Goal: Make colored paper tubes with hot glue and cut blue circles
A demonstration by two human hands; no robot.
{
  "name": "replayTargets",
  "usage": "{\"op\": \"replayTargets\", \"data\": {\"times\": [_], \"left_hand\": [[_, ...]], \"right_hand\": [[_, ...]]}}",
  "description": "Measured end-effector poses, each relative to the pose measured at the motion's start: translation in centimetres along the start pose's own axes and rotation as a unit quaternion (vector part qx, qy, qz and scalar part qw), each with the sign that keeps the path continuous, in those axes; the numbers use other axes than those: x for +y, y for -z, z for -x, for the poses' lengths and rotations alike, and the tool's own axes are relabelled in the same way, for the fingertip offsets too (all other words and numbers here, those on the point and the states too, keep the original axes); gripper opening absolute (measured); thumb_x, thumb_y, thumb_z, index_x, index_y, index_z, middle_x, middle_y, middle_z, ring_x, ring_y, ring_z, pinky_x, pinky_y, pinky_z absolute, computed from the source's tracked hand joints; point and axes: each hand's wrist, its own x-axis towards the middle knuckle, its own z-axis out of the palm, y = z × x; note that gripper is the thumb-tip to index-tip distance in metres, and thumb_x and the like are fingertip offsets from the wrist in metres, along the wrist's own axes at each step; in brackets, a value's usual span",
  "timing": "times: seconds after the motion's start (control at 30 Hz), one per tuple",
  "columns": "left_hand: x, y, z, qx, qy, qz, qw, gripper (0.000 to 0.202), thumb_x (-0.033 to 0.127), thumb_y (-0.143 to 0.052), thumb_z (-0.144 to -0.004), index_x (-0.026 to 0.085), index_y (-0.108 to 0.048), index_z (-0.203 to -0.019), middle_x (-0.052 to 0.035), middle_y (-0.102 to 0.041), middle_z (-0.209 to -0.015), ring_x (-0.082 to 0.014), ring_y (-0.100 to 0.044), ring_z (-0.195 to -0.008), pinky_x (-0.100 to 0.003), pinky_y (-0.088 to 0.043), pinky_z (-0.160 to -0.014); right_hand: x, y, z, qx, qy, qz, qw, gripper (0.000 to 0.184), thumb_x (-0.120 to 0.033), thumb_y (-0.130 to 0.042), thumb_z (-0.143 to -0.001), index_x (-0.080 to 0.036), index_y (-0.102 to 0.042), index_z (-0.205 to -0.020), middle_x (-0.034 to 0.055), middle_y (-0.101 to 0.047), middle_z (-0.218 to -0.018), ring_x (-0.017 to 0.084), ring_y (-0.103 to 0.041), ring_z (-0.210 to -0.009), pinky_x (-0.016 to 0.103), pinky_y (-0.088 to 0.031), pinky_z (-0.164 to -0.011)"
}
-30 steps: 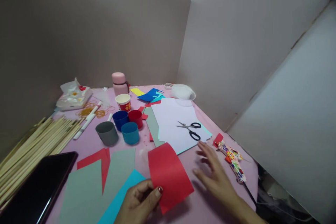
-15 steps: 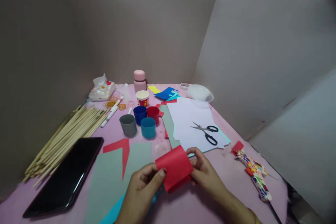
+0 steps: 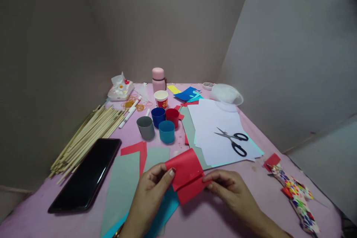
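Note:
A piece of red paper [image 3: 186,169] is held up over the near part of the table, with a crease across it and a lower flap angled away from the upper panel. My left hand [image 3: 154,189] pinches its left edge, thumb on top. The fingertips of my right hand [image 3: 230,187] grip the right corner of the flap. Beneath my left hand lies blue paper [image 3: 166,206], partly hidden. Grey paper sheets [image 3: 119,186] and a red paper offcut [image 3: 142,152] rest to the left.
Beyond my hands stand grey [image 3: 145,128], dark blue, red and teal paper rings. Scissors [image 3: 232,141] lie on white sheets [image 3: 206,148]. At left are a phone [image 3: 86,174] and wooden sticks [image 3: 89,134]. A glue gun [image 3: 295,193] with patterned covering lies right. A pink flask [image 3: 158,80] stands behind.
The red paper's lower part has opened out into a visible flap, and my right hand has moved down to its corner. The view has shifted, so the table's things appear farther right.

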Motion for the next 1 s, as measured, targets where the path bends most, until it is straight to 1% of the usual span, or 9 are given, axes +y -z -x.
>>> {"op": "replayTargets", "data": {"times": [0.07,0.13,0.23,0.3,0.4,0.57,0.7,0.9,1.0], "left_hand": [[0.1,0.1,0.0,0.008,-0.006,0.001,1.0,0.019,0.036,-0.068,-0.072,0.017,-0.068,-0.069,0.0008,-0.064,-0.063,-0.0127,-0.053,-0.058,-0.019,-0.044,-0.054],[0.1,0.1,0.0,0.016,-0.011,0.0,1.0,0.018,0.036,-0.068,-0.072,0.018,-0.069,-0.071,0.0017,-0.064,-0.062,-0.0123,-0.054,-0.057,-0.019,-0.044,-0.053],[0.1,0.0,0.0,0.019,-0.02,-0.02,0.999,0.017,0.034,-0.067,-0.073,0.018,-0.071,-0.075,0.0007,-0.066,-0.064,-0.0144,-0.058,-0.063,-0.02,-0.047,-0.058],[-0.1,-0.1,0.1,0.025,-0.03,-0.049,0.998,0.017,0.034,-0.066,-0.073,0.018,-0.072,-0.077,-0.0003,-0.067,-0.065,-0.0156,-0.059,-0.065,-0.021,-0.047,-0.059],[-0.4,-0.3,0.3,0.035,-0.04,-0.077,0.996,0.018,0.033,-0.064,-0.075,0.018,-0.073,-0.081,-0.0008,-0.068,-0.066,-0.016,-0.059,-0.064,-0.021,-0.047,-0.058],[-0.5,-0.4,0.5,0.04,-0.038,-0.086,0.995,0.018,0.033,-0.064,-0.074,0.018,-0.073,-0.08,0.0001,-0.066,-0.063,-0.0157,-0.058,-0.061,-0.02,-0.047,-0.056],[-0.2,-0.4,0.4,0.048,-0.039,-0.095,0.994,0.017,0.032,-0.064,-0.073,0.018,-0.073,-0.078,0.0014,-0.064,-0.06,-0.0138,-0.056,-0.057,-0.019,-0.045,-0.052],[-0.8,-0.3,0.3,0.036,-0.037,-0.098,0.994,0.017,0.032,-0.063,-0.076,0.019,-0.073,-0.082,-0.0001,-0.069,-0.066,-0.0152,-0.059,-0.063,-0.02,-0.047,-0.056],[-1.0,-0.2,0.4,0.034,-0.036,-0.107,0.993,0.016,0.032,-0.064,-0.076,0.02,-0.072,-0.079,0.0004,-0.069,-0.066,-0.0152,-0.059,-0.064,-0.02,-0.047,-0.057]], "right_hand": [[-0.3,0.0,-0.3,0.015,0.078,0.067,0.995,0.01,-0.023,-0.065,-0.078,-0.025,-0.074,-0.077,0.0036,-0.064,-0.081,0.017,-0.059,-0.077,0.025,-0.045,-0.065],[-0.4,-0.1,-0.3,0.018,0.113,0.085,0.99,0.012,-0.02,-0.062,-0.08,-0.026,-0.072,-0.078,0.0041,-0.064,-0.088,0.018,-0.059,-0.084,0.025,-0.046,-0.068],[-0.2,-0.6,-0.1,0.023,0.081,0.051,0.995,0.011,-0.02,-0.06,-0.083,-0.027,-0.067,-0.081,0.0008,-0.067,-0.08,0.016,-0.062,-0.076,0.023,-0.047,-0.066],[0.0,-0.9,0.2,0.051,0.045,0.023,0.997,0.006,-0.022,-0.064,-0.081,-0.027,-0.065,-0.084,-0.0012,-0.068,-0.073,0.014,-0.062,-0.069,0.022,-0.047,-0.062],[0.3,-1.2,0.6,0.078,0.013,-0.002,0.997,0.016,-0.024,-0.069,-0.077,-0.026,-0.06,-0.09,-0.0017,-0.069,-0.072,0.014,-0.062,-0.066,0.022,-0.047,-0.061],[0.4,-1.3,0.9,0.072,-0.002,0.003,0.997,0.029,-0.022,-0.068,-0.077,-0.027,-0.053,-0.101,-0.0038,-0.066,-0.068,0.014,-0.06,-0.063,0.024,-0.046,-0.062],[0.5,-1.4,0.9,0.078,-0.011,0.009,0.997,0.031,-0.02,-0.066,-0.079,-0.028,-0.048,-0.103,-0.0051,-0.064,-0.068,0.013,-0.058,-0.064,0.023,-0.045,-0.061],[0.7,-1.4,1.0,0.083,-0.008,0.031,0.996,0.036,-0.018,-0.065,-0.078,-0.028,-0.044,-0.106,-0.0052,-0.061,-0.066,0.013,-0.058,-0.063,0.023,-0.045,-0.059],[0.6,-1.5,1.0,0.084,-0.003,0.043,0.996,0.035,-0.019,-0.064,-0.079,-0.028,-0.043,-0.106,-0.0052,-0.061,-0.066,0.014,-0.058,-0.062,0.024,-0.044,-0.058]]}}
